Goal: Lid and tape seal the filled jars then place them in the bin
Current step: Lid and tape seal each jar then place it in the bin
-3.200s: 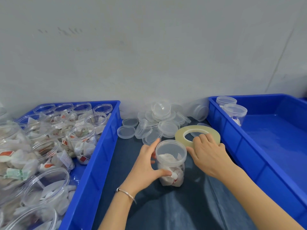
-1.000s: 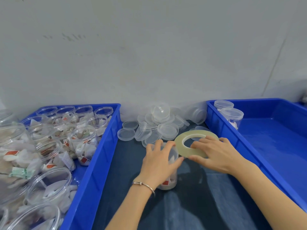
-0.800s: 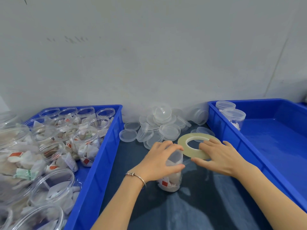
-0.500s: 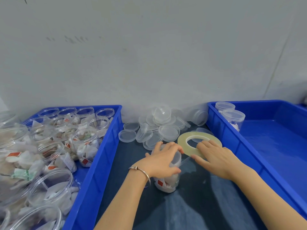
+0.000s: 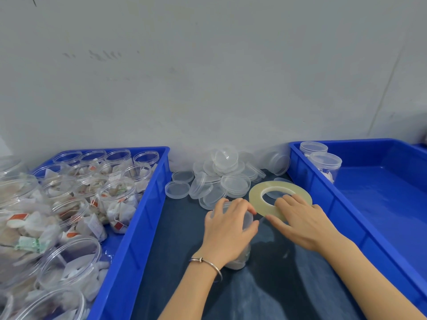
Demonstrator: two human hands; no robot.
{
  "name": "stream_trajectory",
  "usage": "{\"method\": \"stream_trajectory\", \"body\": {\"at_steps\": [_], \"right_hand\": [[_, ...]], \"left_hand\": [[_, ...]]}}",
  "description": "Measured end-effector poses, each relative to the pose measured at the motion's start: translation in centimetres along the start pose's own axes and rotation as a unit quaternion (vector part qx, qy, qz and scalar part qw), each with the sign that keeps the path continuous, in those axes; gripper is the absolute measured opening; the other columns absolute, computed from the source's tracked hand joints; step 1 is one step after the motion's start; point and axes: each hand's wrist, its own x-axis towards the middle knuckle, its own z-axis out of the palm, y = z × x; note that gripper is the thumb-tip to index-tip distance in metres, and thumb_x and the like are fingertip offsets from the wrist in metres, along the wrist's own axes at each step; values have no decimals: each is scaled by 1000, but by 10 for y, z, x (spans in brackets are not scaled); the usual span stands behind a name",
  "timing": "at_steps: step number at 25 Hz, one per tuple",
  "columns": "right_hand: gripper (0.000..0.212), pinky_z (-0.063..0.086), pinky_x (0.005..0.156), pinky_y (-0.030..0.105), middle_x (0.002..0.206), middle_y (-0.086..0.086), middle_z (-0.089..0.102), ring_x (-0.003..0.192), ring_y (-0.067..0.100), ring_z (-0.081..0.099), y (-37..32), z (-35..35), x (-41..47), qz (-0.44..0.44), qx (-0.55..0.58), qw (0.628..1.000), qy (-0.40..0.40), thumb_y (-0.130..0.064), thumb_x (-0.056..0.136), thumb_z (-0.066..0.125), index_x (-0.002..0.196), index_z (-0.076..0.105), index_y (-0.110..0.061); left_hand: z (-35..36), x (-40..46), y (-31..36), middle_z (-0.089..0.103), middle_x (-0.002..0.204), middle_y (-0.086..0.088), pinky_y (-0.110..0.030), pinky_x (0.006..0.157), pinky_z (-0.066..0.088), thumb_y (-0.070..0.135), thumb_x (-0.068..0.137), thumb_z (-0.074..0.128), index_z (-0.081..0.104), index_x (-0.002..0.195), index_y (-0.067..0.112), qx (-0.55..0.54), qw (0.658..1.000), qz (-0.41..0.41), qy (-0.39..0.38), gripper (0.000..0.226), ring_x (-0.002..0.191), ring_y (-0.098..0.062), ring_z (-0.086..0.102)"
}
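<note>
now both hands over jar, tape

A dark blue cloth-covered table carries a blue bin of open filled jars at nine o'clock, another blue bin at three, loose clear lids heaped at twelve, and a jar at centre.
</note>
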Motion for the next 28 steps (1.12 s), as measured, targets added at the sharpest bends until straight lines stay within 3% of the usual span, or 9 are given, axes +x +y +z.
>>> {"method": "stream_trajectory", "body": {"at_steps": [7, 13, 19, 23, 28], "right_hand": [[36, 35, 71, 30, 96, -14, 42, 92, 7, 34, -9, 1, 1, 11, 28, 1000, 7, -60, 94, 25, 89, 38, -27], [40, 36, 69, 31, 90, -13, 44, 96, 8, 39, -19, 3, -10, 71, 20, 996, 40, -63, 91, 25, 83, 38, -26], [46, 30, 69, 33, 89, -14, 45, 99, 9, 41, -42, -6, -18, 128, -63, 986, 82, -66, 90, 22, 90, 49, -28], [48, 27, 69, 35, 96, -14, 52, 99, 10, 41, -53, -10, -20, 153, -49, 984, 77, -63, 92, 23, 102, 56, -29], [44, 29, 73, 35, 90, -11, 47, 90, 12, 36, -65, -34, -37, 149, -50, 984, 81, -59, 94, 22, 94, 50, -26]], "left_hand": [[-2, -3, -3, 43, 116, 29, -42, 95, 32, 41, 87, 50, 44, 103, 39, -16, 1000, 4, 18, 18, 127, -10, 28], [11, 0, 4, 49, 115, 25, -35, 88, 32, 39, 84, 51, 49, 102, 36, 18, 992, -50, 112, 18, 120, -12, 35], [11, 27, 11, 52, 122, 18, -40, 94, 34, 37, 86, 53, 51, 105, 33, 29, 993, -80, 83, 20, 121, -20, 36], [10, 35, 5, 52, 120, 16, -40, 93, 36, 35, 87, 51, 50, 105, 31, 28, 993, -80, 84, 19, 120, -21, 37], [10, 42, 1, 54, 120, 13, -40, 87, 38, 32, 85, 52, 51, 105, 29, 18, 995, -61, 73, 20, 117, -23, 39]]}}
